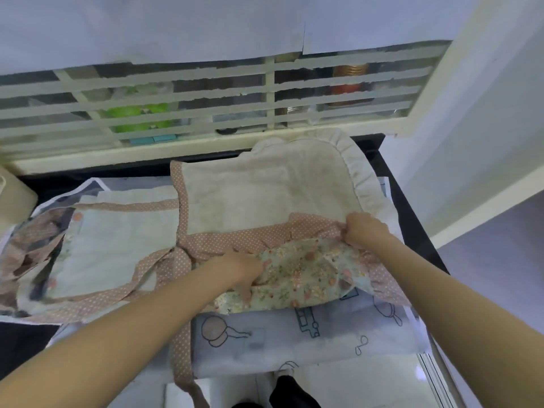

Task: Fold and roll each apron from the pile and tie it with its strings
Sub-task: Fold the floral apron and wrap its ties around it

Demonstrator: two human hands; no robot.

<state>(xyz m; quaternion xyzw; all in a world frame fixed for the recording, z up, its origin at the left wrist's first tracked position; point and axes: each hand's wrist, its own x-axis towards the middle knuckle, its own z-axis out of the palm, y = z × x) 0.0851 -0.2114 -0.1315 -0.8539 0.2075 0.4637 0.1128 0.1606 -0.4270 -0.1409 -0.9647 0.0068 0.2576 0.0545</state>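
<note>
At the far left, a second cream apron with pink dotted trim [117, 245] lies flat and unfolded on the desk [412, 231], on top of a pale cloth printed with outline drawings [294, 334] that covers the desk's near part.

A long pink dotted apron string [181, 348] runs from the middle of the spread down over the desk's near edge and hangs free.

Right of it, the left hand [241, 270] presses down on the near left end of the cream apron with floral lining and ruffled edge [265, 195]. Its fingers are bent onto the turned-up floral fold [303, 278]; whether they pinch the cloth or only pin it, I cannot tell.

The apron itself lies spread away from the person, its near hem turned over so the floral side shows between the two hands.

The right hand [363, 228] is clenched on the pink dotted edge at the fold's right end, bunching the fabric.

This is thin cotton, light and limp; it will likely sag and creep out of line unless both ends of the fold are held and advanced together. The trimmed hem gives the firmest hold. The loose string probably wants gathering before tying, or it may snag.
</note>
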